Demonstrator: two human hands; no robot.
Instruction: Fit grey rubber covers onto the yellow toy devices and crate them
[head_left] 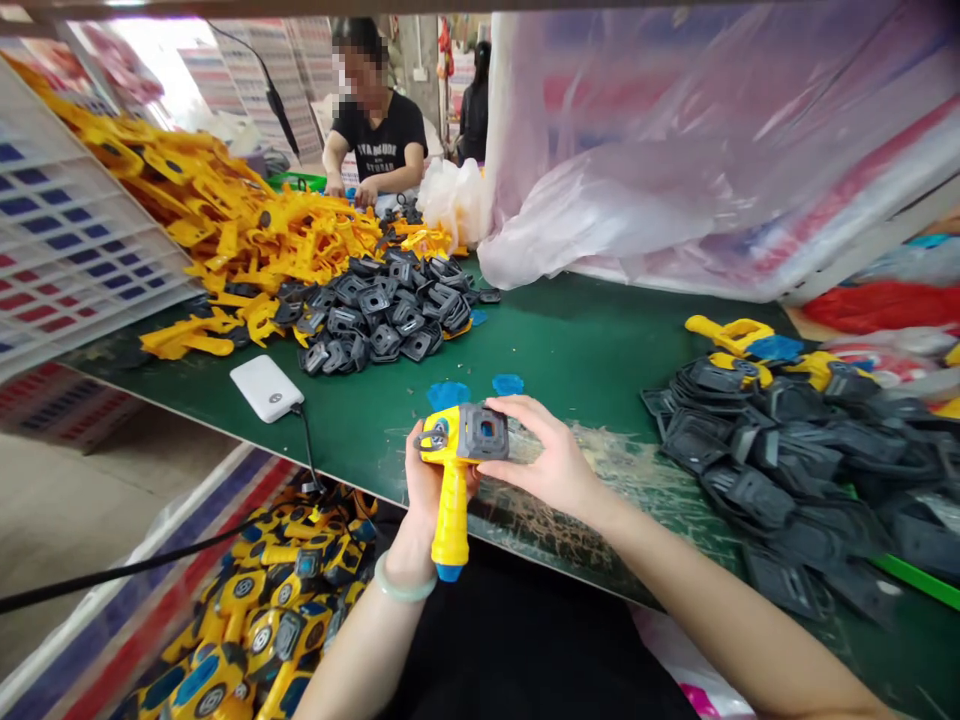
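A yellow pistol-grip plastic toy [452, 500] with a blue tip at the bottom of its handle is held over the table's near edge. My left hand [421, 490] is closed around it from behind and the left side, most fingers hidden. A dark grey square cover [472, 440] with a hole in its middle sits at the toy's right end. My right hand [551, 455] pinches this cover between thumb above and below fingers, touching its right edge. Just beyond lie two small blue translucent pieces, a larger blue piece [448, 395] and a smaller blue piece [508, 384].
On the green table [570, 330] lie a heap of grey covers [390, 310], a yellow parts pile [277, 230], a white power bank [266, 388] and grey parts [772, 460] at right. Finished-looking toys [255, 620] fill a bag below left. A person [379, 130] works opposite.
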